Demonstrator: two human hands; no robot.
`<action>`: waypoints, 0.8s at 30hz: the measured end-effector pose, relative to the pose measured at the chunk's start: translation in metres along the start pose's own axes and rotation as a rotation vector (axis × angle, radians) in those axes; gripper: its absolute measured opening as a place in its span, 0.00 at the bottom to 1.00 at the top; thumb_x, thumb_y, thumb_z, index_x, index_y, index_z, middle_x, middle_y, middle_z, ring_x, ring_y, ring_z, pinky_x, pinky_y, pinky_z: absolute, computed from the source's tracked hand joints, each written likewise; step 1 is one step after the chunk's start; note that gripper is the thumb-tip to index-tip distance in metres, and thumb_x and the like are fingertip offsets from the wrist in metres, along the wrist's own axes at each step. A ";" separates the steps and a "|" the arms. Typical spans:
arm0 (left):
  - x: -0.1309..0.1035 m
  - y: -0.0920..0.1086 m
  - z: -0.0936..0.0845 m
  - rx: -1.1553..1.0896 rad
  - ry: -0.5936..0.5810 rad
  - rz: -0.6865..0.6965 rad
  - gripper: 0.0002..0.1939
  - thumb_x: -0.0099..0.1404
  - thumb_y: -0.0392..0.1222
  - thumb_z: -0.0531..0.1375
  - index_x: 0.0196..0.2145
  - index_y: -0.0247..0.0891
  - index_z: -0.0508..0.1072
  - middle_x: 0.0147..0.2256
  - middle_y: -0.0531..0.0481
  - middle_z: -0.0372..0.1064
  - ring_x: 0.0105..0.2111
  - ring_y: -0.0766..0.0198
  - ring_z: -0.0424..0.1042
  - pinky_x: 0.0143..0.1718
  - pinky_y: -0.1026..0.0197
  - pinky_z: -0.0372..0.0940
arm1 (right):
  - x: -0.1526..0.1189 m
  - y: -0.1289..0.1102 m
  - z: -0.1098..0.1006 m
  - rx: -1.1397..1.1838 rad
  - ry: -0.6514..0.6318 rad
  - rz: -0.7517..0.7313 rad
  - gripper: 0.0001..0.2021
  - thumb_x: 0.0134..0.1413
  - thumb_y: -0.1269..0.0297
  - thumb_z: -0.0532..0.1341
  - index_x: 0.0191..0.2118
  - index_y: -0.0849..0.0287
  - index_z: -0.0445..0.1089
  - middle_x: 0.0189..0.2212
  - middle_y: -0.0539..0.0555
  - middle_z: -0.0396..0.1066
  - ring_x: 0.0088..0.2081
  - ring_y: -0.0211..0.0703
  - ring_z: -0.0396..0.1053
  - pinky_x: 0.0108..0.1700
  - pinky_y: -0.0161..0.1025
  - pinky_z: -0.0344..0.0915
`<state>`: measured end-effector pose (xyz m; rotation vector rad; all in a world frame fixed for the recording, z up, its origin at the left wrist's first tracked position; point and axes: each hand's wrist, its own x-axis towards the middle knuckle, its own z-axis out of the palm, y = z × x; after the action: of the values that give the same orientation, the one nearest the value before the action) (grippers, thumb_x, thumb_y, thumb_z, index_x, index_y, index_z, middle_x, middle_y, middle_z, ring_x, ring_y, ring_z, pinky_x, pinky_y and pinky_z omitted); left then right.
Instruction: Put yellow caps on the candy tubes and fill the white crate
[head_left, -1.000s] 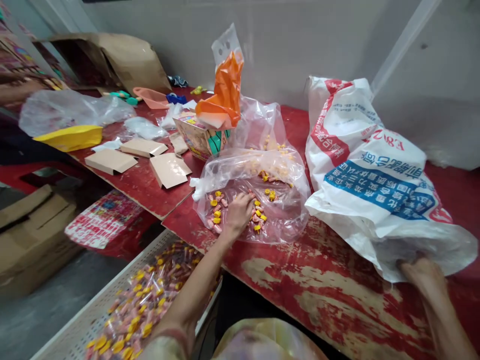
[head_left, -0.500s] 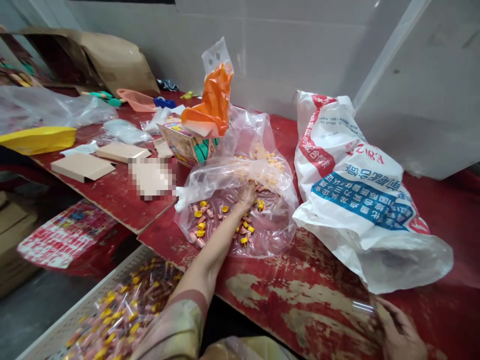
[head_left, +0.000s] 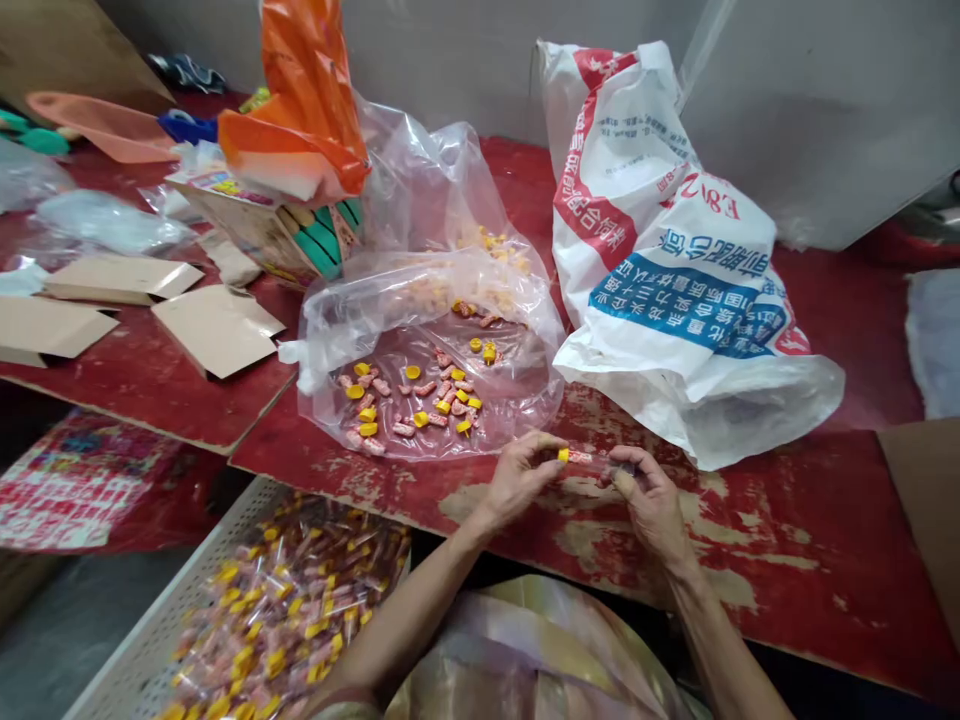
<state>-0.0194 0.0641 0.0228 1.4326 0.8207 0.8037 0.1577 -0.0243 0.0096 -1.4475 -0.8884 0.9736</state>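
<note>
My left hand (head_left: 523, 474) pinches the yellow cap (head_left: 563, 455) of a small pink-and-white speckled piece that points right. Opposite it, my right hand (head_left: 646, 493) has its fingers closed on a clear, see-through tube (head_left: 602, 468), whose outline is hard to make out. The speckled piece lies at or inside the tube's left end; I cannot tell how deep. Beyond my hands, an open clear plastic bag (head_left: 510, 400) holds loose yellow caps (head_left: 412, 372) and speckled pieces (head_left: 403, 429).
Below left, a white perforated basket (head_left: 154, 590) holds many clear-wrapped pieces with yellow caps. A white printed sack (head_left: 675, 270) stands right of the clear bag. An orange bag (head_left: 300, 110) rests on a printed box (head_left: 251, 225); flattened cartons (head_left: 219, 325) lie left on the worn red table (head_left: 810, 520).
My left hand has come out of the clear bag with a yellow-capped piece and moved right. My right hand has moved left with the clear tube to meet it. The camera view has shifted right and down.
</note>
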 end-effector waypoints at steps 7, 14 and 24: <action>-0.016 -0.014 0.037 -0.308 0.042 -0.119 0.10 0.58 0.41 0.61 0.38 0.36 0.73 0.34 0.49 0.73 0.35 0.63 0.71 0.40 0.62 0.66 | -0.016 -0.012 0.000 -0.400 -0.143 -0.186 0.11 0.58 0.60 0.57 0.45 0.57 0.66 0.42 0.55 0.67 0.43 0.44 0.66 0.43 0.40 0.66; -0.035 -0.029 0.072 -0.019 -0.060 -0.056 0.17 0.58 0.30 0.53 0.44 0.36 0.72 0.42 0.46 0.73 0.44 0.59 0.71 0.51 0.55 0.64 | -0.029 0.003 -0.013 -1.042 -0.238 -0.472 0.10 0.64 0.66 0.47 0.45 0.58 0.63 0.37 0.57 0.64 0.35 0.43 0.65 0.38 0.39 0.64; -0.030 -0.020 0.033 0.344 0.096 0.022 0.14 0.59 0.30 0.51 0.39 0.35 0.74 0.32 0.46 0.71 0.34 0.62 0.71 0.40 0.60 0.67 | -0.010 0.031 -0.065 -1.331 -0.482 -0.415 0.09 0.55 0.72 0.49 0.37 0.57 0.64 0.31 0.55 0.62 0.28 0.41 0.61 0.31 0.37 0.56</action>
<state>-0.0064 0.0221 0.0020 1.7172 1.0561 0.7777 0.2143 -0.0612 -0.0175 -1.9374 -2.3588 0.3260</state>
